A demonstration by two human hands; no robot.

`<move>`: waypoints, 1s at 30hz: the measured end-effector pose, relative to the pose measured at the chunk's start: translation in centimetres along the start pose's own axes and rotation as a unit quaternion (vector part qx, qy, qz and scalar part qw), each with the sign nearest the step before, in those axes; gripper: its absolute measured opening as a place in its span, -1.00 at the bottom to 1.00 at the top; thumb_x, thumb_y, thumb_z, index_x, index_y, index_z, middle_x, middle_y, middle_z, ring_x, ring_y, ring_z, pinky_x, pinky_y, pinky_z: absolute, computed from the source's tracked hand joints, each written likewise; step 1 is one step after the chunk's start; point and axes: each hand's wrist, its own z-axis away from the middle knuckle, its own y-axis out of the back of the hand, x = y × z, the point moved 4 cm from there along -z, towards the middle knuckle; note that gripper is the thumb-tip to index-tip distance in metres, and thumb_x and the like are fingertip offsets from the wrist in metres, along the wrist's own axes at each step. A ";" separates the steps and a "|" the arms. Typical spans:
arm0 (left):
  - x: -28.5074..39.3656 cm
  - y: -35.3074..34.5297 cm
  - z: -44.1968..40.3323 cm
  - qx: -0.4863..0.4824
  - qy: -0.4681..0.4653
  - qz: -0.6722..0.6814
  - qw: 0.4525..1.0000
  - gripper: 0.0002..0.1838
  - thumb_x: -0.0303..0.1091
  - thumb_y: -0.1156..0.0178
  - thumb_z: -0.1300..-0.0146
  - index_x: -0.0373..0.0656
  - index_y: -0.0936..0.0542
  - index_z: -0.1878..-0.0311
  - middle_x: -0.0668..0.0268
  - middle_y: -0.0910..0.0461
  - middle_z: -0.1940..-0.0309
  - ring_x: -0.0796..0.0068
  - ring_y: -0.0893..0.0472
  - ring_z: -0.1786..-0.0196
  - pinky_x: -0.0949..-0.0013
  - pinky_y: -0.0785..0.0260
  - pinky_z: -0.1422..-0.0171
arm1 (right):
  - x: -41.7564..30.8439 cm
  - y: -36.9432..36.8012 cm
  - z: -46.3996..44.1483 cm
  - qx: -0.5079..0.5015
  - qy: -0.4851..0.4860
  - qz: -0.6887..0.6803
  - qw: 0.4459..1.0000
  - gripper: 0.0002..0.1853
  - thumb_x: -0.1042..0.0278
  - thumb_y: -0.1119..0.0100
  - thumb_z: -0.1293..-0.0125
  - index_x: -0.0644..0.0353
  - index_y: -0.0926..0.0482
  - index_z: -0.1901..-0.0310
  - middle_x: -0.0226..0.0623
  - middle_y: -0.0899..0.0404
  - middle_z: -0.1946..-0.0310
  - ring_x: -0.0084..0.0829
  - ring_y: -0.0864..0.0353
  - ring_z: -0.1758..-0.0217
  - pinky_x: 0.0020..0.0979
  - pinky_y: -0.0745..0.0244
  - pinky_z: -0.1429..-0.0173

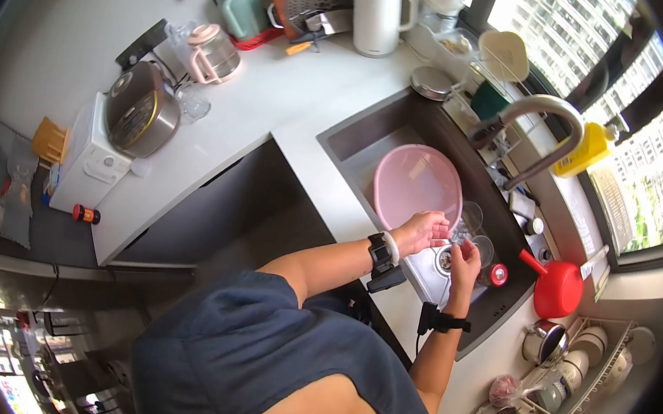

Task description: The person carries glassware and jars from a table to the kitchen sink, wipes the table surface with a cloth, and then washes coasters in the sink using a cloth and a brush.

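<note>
Over the near edge of the sink, my left hand [422,232] is held with its fingers apart, just below the pink basin [419,187]. My right hand [466,261] is beside it, its fingers pinched together; anything between them is too small to make out. Beneath both hands lies a white tray-like piece [427,274] with a round drain opening [445,259]. Glass jars [482,250] stand in the sink right of my hands, near a jar with a red lid [497,275]. Both wrists wear black straps.
The curved faucet [548,108] arches over the sink's far side. A red pan [558,290] sits right of the sink, near a dish rack [602,369] with bowls. At the back left are a white kettle [376,21] and a rice cooker [142,113].
</note>
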 end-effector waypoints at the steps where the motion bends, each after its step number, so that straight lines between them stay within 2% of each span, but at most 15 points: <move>1: 1.0 0.8 1.3 -0.001 -0.008 0.006 1.000 -0.81 -0.28 -0.11 -0.21 -0.09 -0.41 0.16 0.20 -0.49 0.23 0.34 -0.53 0.12 0.27 -0.41 0.01 | -0.8 -1.6 0.7 -0.024 -0.007 -0.027 0.999 -0.53 0.38 -0.28 -0.15 0.44 -0.43 -0.05 -0.11 -0.55 0.05 -0.40 -0.53 -0.01 -0.43 -0.41 -0.11; 2: 2.1 1.6 2.7 0.007 -0.023 0.013 1.000 -0.79 -0.30 -0.12 -0.20 -0.08 -0.40 0.13 0.22 -0.49 0.25 0.35 -0.54 0.15 0.28 -0.42 0.05 | -1.6 -3.2 1.3 -0.049 -0.014 -0.054 0.997 -0.54 0.38 -0.27 -0.16 0.45 -0.43 -0.04 -0.11 -0.55 0.06 -0.40 -0.54 0.00 -0.43 -0.42 -0.10; 4: 4.2 3.9 5.6 0.024 -0.049 0.029 0.998 -0.74 -0.34 -0.14 -0.18 -0.07 -0.38 0.07 0.26 -0.49 0.30 0.38 -0.55 0.21 0.29 -0.45 0.12 | -1.9 -6.5 2.0 -0.076 0.004 -0.015 0.997 -0.55 0.37 -0.25 -0.19 0.46 -0.42 -0.05 -0.07 -0.55 0.06 -0.39 -0.55 0.00 -0.43 -0.43 -0.10; 8: 7.9 10.2 12.2 0.036 -0.112 0.053 0.992 -0.72 -0.37 -0.15 -0.15 -0.06 -0.39 0.06 0.32 -0.51 0.32 0.44 -0.55 0.21 0.30 -0.44 0.10 | -4.1 -15.5 5.7 -0.166 0.027 -0.019 0.986 -0.56 0.36 -0.23 -0.19 0.47 -0.42 -0.04 -0.03 -0.55 0.07 -0.35 -0.56 0.01 -0.39 -0.46 -0.08; 9: 8.8 11.8 14.2 0.050 -0.132 0.047 0.989 -0.76 -0.34 -0.11 -0.20 -0.08 -0.41 0.06 0.25 -0.54 0.21 0.36 -0.53 0.10 0.27 -0.43 0.02 | -5.2 -17.8 7.0 -0.187 0.043 0.006 0.981 -0.56 0.35 -0.21 -0.21 0.43 -0.42 -0.05 -0.12 -0.56 0.10 -0.44 -0.54 0.11 -0.46 -0.45 0.06; 10: 9.6 13.4 16.3 0.057 -0.150 0.052 0.986 -0.75 -0.35 -0.13 -0.19 -0.09 -0.42 0.06 0.24 -0.55 0.20 0.38 -0.54 0.12 0.27 -0.43 0.02 | -6.2 -20.2 8.4 -0.208 0.060 0.030 0.976 -0.57 0.34 -0.19 -0.22 0.39 -0.43 -0.07 -0.21 -0.56 0.12 -0.54 -0.52 0.21 -0.53 -0.44 0.21; 12: 11.0 16.7 19.9 0.078 -0.182 0.065 0.978 -0.73 -0.35 -0.14 -0.18 -0.09 -0.42 0.05 0.25 -0.56 0.21 0.39 -0.55 0.15 0.28 -0.43 0.03 | -7.7 -24.9 11.2 -0.252 0.068 -0.006 0.965 -0.57 0.35 -0.19 -0.21 0.42 -0.43 -0.07 -0.15 -0.57 0.10 -0.49 -0.55 0.16 -0.51 -0.47 0.16; 14: 12.4 19.3 24.0 0.104 -0.209 0.081 0.969 -0.76 -0.36 -0.16 -0.16 -0.06 -0.45 0.08 0.27 -0.59 0.25 0.41 -0.57 0.18 0.29 -0.43 0.04 | -8.7 -29.1 13.5 -0.278 0.073 -0.014 0.958 -0.57 0.36 -0.24 -0.15 0.45 -0.48 -0.01 -0.01 -0.59 0.12 -0.30 -0.61 0.05 -0.39 -0.51 -0.04; 18: 14.4 23.2 31.7 0.153 -0.301 0.110 0.935 -0.79 -0.37 -0.15 -0.19 -0.04 -0.46 0.09 0.27 -0.60 0.23 0.41 -0.58 0.17 0.28 -0.43 0.03 | -12.6 -36.3 18.3 -0.361 0.104 0.016 0.927 -0.58 0.34 -0.24 -0.14 0.43 -0.49 0.01 -0.03 -0.61 0.14 -0.31 -0.62 0.06 -0.39 -0.52 -0.03; 20: 14.8 25.4 34.8 0.155 -0.347 0.145 0.914 -0.78 -0.37 -0.14 -0.20 -0.06 -0.45 0.08 0.23 -0.59 0.19 0.39 -0.58 0.16 0.27 -0.42 0.00 | -14.0 -39.9 20.4 -0.436 0.156 0.020 0.886 -0.56 0.32 -0.26 -0.13 0.42 -0.49 0.00 -0.07 -0.62 0.15 -0.35 -0.62 0.06 -0.41 -0.51 -0.03; 24: 14.4 28.2 41.2 0.200 -0.433 0.200 0.856 -0.76 -0.36 -0.13 -0.22 -0.09 -0.43 0.05 0.20 -0.56 0.14 0.38 -0.56 0.12 0.25 -0.42 -0.01 | -17.4 -45.4 25.6 -0.531 0.194 0.035 0.824 -0.55 0.28 -0.26 -0.14 0.41 -0.49 -0.01 -0.10 -0.62 0.16 -0.37 -0.61 0.06 -0.42 -0.50 -0.03; 26: 13.4 29.8 44.3 0.236 -0.471 0.234 0.817 -0.76 -0.37 -0.13 -0.22 -0.09 -0.43 0.05 0.21 -0.55 0.14 0.40 -0.54 0.11 0.26 -0.42 -0.02 | -18.0 -48.1 28.8 -0.591 0.189 0.059 0.782 -0.55 0.27 -0.26 -0.14 0.40 -0.50 -0.01 -0.12 -0.62 0.16 -0.39 -0.61 0.07 -0.42 -0.49 -0.03; 30: 10.2 32.5 49.6 0.294 -0.547 0.290 0.728 -0.75 -0.38 -0.13 -0.21 -0.10 -0.42 0.04 0.21 -0.54 0.15 0.40 -0.53 0.11 0.27 -0.42 -0.02 | -16.2 -53.1 35.2 -0.698 0.159 0.082 0.693 -0.56 0.28 -0.26 -0.16 0.43 -0.49 0.01 -0.19 -0.62 0.23 -0.50 -0.59 0.21 -0.50 -0.50 0.13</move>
